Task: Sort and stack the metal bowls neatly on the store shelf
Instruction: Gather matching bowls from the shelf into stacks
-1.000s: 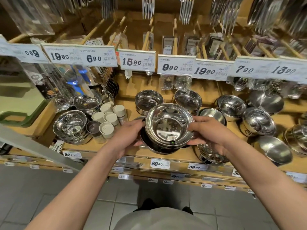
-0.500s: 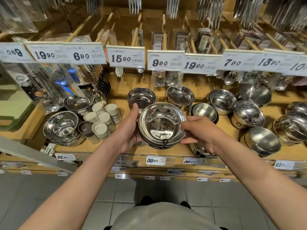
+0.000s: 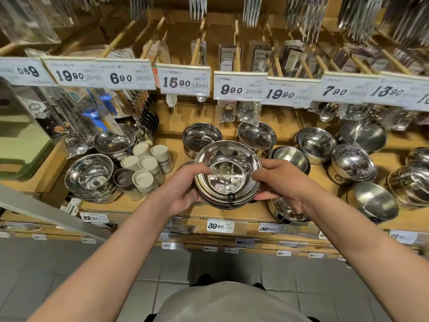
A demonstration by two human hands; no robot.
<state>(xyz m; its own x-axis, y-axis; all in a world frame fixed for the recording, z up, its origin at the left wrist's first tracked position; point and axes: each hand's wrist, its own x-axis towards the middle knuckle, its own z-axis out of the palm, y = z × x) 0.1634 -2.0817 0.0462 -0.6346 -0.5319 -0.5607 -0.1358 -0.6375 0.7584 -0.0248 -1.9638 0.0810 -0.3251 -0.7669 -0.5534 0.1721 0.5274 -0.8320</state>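
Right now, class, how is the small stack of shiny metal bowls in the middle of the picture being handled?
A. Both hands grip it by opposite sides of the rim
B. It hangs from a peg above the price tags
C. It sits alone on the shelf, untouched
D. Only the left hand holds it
A: the left hand and right hand curl round opposite sides of the stack of bowls, in front of the shelf.

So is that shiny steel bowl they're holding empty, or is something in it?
Empty: the shiny steel bowl shows only reflections on its bare bottom. It sits nested on more bowls, gripped by the left hand and right hand.
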